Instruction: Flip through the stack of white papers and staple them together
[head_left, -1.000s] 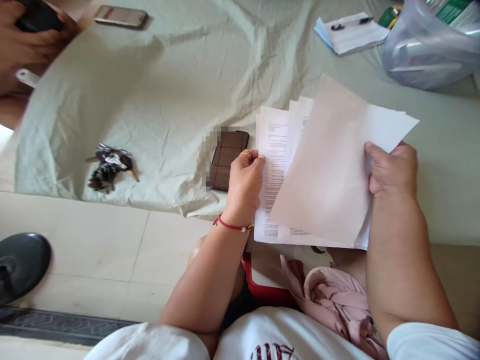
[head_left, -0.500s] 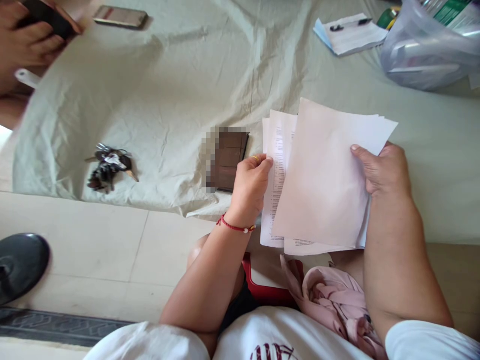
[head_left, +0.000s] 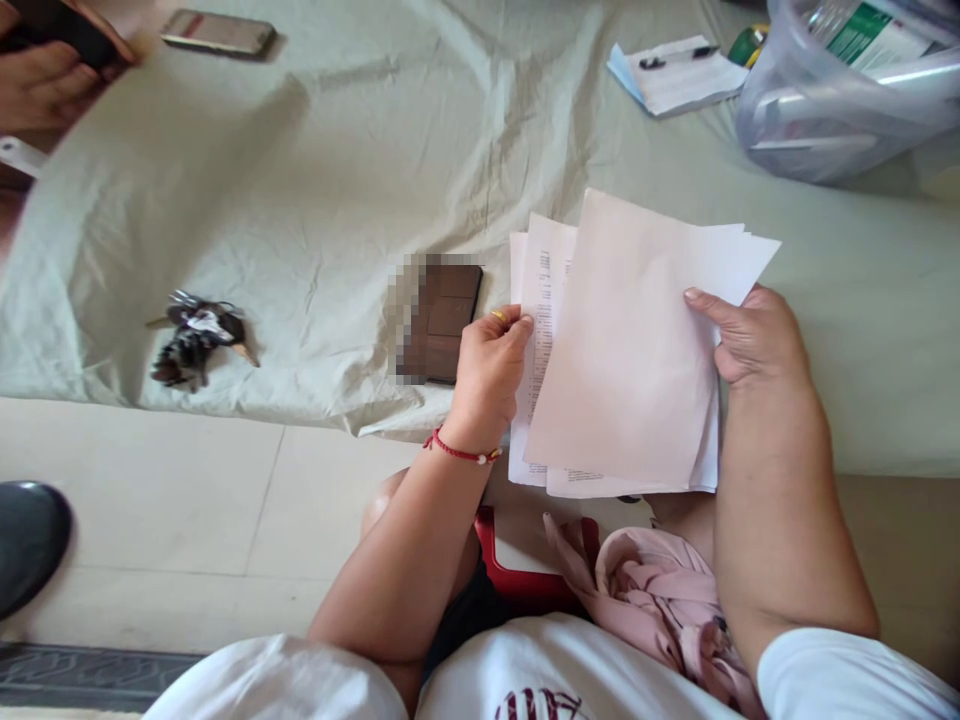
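Note:
Several sheets of paper (head_left: 622,350) are spread in a loose, uneven stack between my hands, above the table's front edge. A blank side faces up on top, and printed text shows on the sheets below at the left. My left hand (head_left: 491,360) pinches the left edge of the printed sheets between thumb and fingers. On the right edge, my right hand (head_left: 757,335) grips the stack with its thumb on top; its fingers are hidden underneath. Just left of my left hand lies a brown wallet-like item (head_left: 450,320), partly blurred out.
A pale green cloth (head_left: 360,200) covers the table. On it are a bunch of keys (head_left: 202,335), a phone (head_left: 217,33), a notepad with a pen (head_left: 679,75) and a clear plastic basket (head_left: 810,120). Another person's hand (head_left: 45,85) holds a dark object at upper left.
The whole view has shifted slightly, so things sit a little farther left. Both hands keep their hold on the papers, with hardly any movement between them.

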